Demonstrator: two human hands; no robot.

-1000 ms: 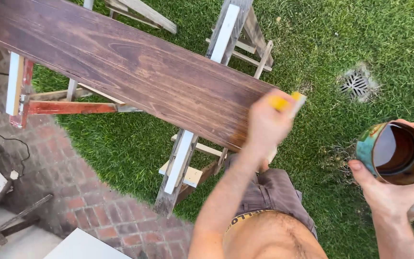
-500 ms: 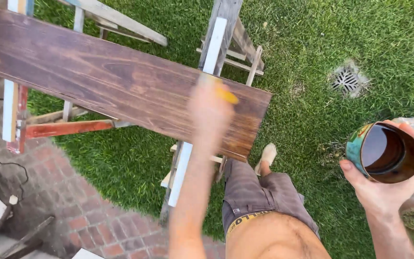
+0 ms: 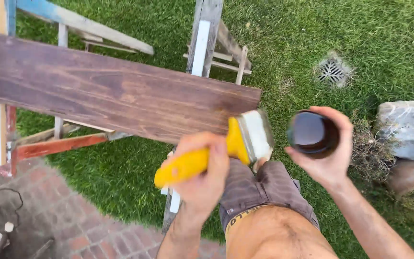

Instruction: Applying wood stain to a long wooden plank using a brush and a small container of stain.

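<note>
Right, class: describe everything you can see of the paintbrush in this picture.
The paintbrush is wide and flat, with a yellow handle that looks like plastic, a metal band and pale bristles. It lies tilted, bristles up and to the right, over the near corner of the dark stained plank. The left hand grips its handle. The bristles sit close beside the open can, apparently not touching it.

plank (image 3: 116, 96) lay across two sawhorses (image 3: 202, 43), over grass (image 3: 360, 29). left hand (image 3: 202, 172) held brush (image 3: 216, 151) just off plank's near right corner. right hand (image 3: 329, 151) held can (image 3: 312, 134) right of brush. drain grate (image 3: 331, 72) behind can, rock (image 3: 406, 127) to its right. brick paving (image 3: 49, 216) at lower left.
</note>
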